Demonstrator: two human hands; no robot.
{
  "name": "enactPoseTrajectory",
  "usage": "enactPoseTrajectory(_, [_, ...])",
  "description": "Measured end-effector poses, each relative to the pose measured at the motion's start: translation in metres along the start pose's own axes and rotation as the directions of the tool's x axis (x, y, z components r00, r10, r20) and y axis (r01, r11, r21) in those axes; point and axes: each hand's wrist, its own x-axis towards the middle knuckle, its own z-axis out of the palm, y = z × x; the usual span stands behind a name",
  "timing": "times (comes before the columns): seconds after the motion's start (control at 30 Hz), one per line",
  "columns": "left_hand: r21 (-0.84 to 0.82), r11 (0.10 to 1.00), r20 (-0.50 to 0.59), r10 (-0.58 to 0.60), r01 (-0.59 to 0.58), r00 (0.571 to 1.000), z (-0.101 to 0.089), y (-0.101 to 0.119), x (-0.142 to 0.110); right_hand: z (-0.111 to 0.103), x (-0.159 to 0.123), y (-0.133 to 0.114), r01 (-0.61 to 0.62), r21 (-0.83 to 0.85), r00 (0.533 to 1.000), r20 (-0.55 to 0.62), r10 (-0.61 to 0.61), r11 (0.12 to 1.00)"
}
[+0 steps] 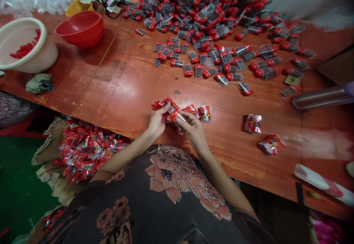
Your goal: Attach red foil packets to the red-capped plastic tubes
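Close to the table's front edge, my left hand [157, 122] is closed on a shiny red packet [159, 104], thumb on top. Beside it, my right hand [194, 126] grips a small clear container with a red cap [174, 115], which meets the packet; whether it is inside cannot be made out. More red packets lie under and just behind my fingers, among them one printed packet [204, 114] right of my right hand. Farther right on the wooden table [127, 85] lie a dark red packet [252, 123] and a crumpled red packet [271, 145].
A big heap of red-capped containers [204, 15] with dark contents covers the back. At left stand a white tub [49, 50] holding red pieces and a red bowl [88, 34]. Below the front edge, a torn carton [45, 152] holds many packets. A clear cylinder [323, 96] lies right.
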Motion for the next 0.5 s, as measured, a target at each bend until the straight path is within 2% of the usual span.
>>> enactPoseTrajectory(0.13, [0.05,0.997,0.01,0.065,-0.066,0.998,0.0,0.0,-0.006,-0.004,0.001,-0.005,0.016,-0.011,1.0,0.016,-0.016,1.0])
enactPoseTrajectory(0.4, [0.084,0.99,0.025,0.113,-0.115,0.993,0.0,0.001,-0.01,-0.011,0.005,-0.008,-0.026,-0.043,0.995,0.099,0.03,0.999])
enactPoseTrajectory(0.5, [0.116,0.984,0.025,0.131,-0.133,0.991,0.0,0.001,-0.012,-0.013,0.006,-0.008,-0.041,-0.037,0.995,0.093,0.044,0.998])
